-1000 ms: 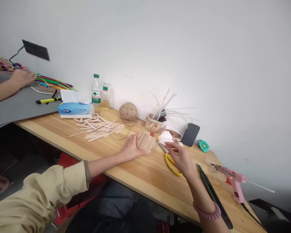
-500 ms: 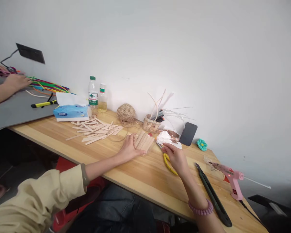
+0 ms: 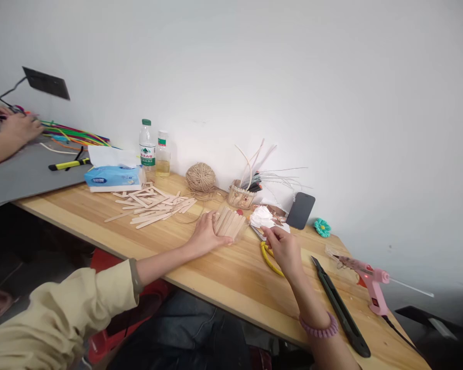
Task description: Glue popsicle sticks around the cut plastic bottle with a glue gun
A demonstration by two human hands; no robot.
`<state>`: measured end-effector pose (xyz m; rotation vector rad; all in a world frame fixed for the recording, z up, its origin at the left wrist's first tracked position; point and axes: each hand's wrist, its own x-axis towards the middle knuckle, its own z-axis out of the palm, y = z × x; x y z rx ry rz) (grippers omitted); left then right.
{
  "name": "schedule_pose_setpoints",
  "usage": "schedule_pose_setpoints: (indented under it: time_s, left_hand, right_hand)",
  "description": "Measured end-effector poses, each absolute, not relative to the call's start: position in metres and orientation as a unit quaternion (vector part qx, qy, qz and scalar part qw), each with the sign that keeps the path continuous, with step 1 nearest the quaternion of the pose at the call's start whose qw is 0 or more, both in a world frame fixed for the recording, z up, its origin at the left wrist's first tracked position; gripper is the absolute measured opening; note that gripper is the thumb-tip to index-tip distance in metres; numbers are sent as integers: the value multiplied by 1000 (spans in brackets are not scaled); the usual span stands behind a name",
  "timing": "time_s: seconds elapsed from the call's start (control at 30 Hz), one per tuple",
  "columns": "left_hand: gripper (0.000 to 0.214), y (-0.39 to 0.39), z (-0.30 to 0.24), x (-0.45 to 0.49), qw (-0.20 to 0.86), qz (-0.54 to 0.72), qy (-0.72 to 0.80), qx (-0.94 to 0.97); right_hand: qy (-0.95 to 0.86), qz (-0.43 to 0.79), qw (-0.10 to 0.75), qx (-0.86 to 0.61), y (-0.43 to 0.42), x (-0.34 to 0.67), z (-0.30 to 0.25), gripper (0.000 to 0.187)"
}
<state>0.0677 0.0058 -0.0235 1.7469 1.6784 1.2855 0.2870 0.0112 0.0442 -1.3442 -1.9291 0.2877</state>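
My left hand is wrapped round a small clear container with wooden craft sticks side by side across its facing wall, and it stands on the table. To the right, my right hand hovers just above the yellow-handled scissors. Its thumb and fingertips are pinched together; whatever they hold, if anything, is too small to make out. Behind that hand lies a crumpled white tissue. A loose pile of craft sticks spreads out left of the container.
Along the wall stand a tissue pack, two bottles, a twine ball, a decorated basket and a phone. A utility knife and pink glue gun lie right. A co-worker's hands are far left.
My right hand has shifted slightly right over the scissors, with its fingers still pinched. My left hand and the stick-covered container have stayed put.
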Motion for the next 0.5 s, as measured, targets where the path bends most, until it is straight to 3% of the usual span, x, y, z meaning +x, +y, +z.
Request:
schedule_pose_setpoints:
  time_s: [0.23, 0.4, 0.5]
  left_hand:
    - [87, 1, -16, 68, 190, 354, 637, 658]
    - [97, 3, -18, 67, 181, 325, 633, 679]
    - [104, 5, -20, 67, 183, 328, 630, 680]
  right_hand:
    - [-770, 152, 383, -488, 9, 290, 48, 30]
    - [-715, 327, 477, -392, -40, 288, 85, 15]
    - [-736, 376, 478, -298, -92, 291, 106, 12]
